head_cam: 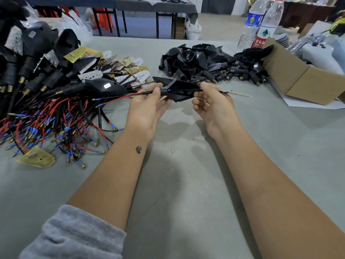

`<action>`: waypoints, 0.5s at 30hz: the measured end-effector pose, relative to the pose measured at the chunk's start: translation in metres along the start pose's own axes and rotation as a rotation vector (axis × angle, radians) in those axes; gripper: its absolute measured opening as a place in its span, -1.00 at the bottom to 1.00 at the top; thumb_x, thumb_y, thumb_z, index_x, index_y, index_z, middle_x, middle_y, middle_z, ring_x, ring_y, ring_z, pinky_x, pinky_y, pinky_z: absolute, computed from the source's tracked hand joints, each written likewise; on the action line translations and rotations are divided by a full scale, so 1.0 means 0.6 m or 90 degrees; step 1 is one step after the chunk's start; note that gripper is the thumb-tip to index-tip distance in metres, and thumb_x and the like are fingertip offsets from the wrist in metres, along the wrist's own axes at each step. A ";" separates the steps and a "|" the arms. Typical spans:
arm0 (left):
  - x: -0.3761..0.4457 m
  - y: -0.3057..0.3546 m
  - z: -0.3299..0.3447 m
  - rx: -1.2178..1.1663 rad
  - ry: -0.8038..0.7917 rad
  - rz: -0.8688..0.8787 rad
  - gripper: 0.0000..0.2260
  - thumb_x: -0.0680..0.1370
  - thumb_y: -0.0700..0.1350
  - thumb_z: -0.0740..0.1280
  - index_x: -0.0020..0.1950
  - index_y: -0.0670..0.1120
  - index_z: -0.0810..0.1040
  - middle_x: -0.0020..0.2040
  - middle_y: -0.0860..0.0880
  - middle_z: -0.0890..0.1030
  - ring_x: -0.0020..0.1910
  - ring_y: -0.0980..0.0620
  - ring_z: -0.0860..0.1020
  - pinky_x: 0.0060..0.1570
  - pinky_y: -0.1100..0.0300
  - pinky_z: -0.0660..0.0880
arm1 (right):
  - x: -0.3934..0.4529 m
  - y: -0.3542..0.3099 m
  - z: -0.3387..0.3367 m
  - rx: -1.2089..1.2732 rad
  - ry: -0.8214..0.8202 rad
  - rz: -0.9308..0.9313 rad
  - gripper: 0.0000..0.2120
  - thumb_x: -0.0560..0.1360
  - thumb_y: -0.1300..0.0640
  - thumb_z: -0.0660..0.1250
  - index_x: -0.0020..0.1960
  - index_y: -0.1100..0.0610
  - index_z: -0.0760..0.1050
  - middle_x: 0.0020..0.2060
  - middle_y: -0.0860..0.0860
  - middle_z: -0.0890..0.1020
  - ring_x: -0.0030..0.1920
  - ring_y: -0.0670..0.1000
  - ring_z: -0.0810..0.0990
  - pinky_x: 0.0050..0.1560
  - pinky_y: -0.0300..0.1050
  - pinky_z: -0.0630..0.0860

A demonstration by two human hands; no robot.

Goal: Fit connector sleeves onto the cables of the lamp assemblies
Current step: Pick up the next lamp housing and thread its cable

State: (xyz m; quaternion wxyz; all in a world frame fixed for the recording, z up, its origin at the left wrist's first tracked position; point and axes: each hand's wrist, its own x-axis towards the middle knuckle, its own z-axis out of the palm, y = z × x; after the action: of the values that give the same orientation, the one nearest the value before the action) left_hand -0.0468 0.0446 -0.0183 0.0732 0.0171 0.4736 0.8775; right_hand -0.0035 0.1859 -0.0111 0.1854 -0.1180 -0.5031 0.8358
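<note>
Both hands hold a black pointed lamp housing (182, 91) above the grey table. My left hand (149, 105) pinches the housing's round stem end, where a red and black cable (119, 98) runs out to the left. My right hand (212, 103) grips the housing's pointed right end. A thin pale strip (240, 94) sticks out to the right behind my right hand. A heap of black housings and connector sleeves (211, 62) lies just behind the hands.
A big pile of wired lamp assemblies with circuit boards (56, 94) fills the left side. An open cardboard box (302, 79) stands at the right. Two water bottles (261, 25) stand behind the sleeve heap. A loose circuit board (37, 157) lies near the left edge.
</note>
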 end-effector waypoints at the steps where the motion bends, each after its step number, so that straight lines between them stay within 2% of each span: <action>1: 0.000 -0.001 0.000 0.001 0.004 0.004 -0.85 0.65 -0.25 0.19 0.03 -0.13 0.54 -0.05 -0.09 0.64 -0.17 0.06 0.67 -0.04 0.22 0.62 | 0.001 0.001 -0.001 0.003 -0.003 0.009 -0.89 0.58 0.11 0.32 -0.07 0.15 0.52 -0.36 0.03 0.60 -0.39 -0.04 0.56 -0.31 -0.22 0.52; 3: -0.001 -0.002 0.003 -0.017 0.008 0.005 -0.89 0.65 -0.24 0.21 0.05 -0.12 0.53 -0.05 -0.09 0.64 -0.20 0.06 0.67 -0.05 0.21 0.63 | 0.004 0.000 -0.004 0.006 -0.017 0.022 -0.78 0.63 0.04 0.22 -0.07 0.16 0.53 -0.36 0.02 0.60 -0.38 -0.04 0.56 -0.31 -0.22 0.52; 6: -0.005 -0.004 0.011 -0.053 -0.015 -0.038 -0.91 0.62 -0.21 0.27 0.06 -0.17 0.56 -0.10 -0.09 0.66 -0.21 0.02 0.68 -0.16 0.23 0.62 | 0.004 0.001 -0.004 -0.040 -0.039 0.009 -0.72 0.66 0.08 0.13 -0.08 0.16 0.54 -0.37 0.01 0.57 -0.39 -0.04 0.54 -0.30 -0.21 0.49; 10: -0.012 -0.010 0.017 -0.026 -0.065 -0.067 -0.87 0.62 -0.24 0.26 0.02 -0.18 0.60 -0.19 -0.04 0.70 -0.20 0.04 0.68 -0.17 0.26 0.61 | 0.000 0.005 0.000 -0.172 -0.096 -0.020 -0.74 0.66 0.11 0.15 -0.08 0.13 0.57 -0.41 -0.01 0.50 -0.39 -0.04 0.50 -0.29 -0.20 0.47; 15: -0.012 -0.008 0.013 0.010 -0.063 -0.022 -0.80 0.67 -0.21 0.17 0.01 -0.11 0.58 -0.24 0.03 0.69 -0.22 0.07 0.67 -0.10 0.25 0.62 | -0.006 0.007 0.004 -0.251 -0.128 -0.028 -0.87 0.60 0.13 0.28 -0.05 0.13 0.56 -0.37 -0.02 0.58 -0.39 -0.04 0.53 -0.29 -0.20 0.46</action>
State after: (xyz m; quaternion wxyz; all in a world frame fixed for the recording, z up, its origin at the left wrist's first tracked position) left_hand -0.0381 0.0528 -0.0177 0.1118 0.0525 0.4762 0.8706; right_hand -0.0020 0.1806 -0.0135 0.1258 -0.0574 -0.6750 0.7248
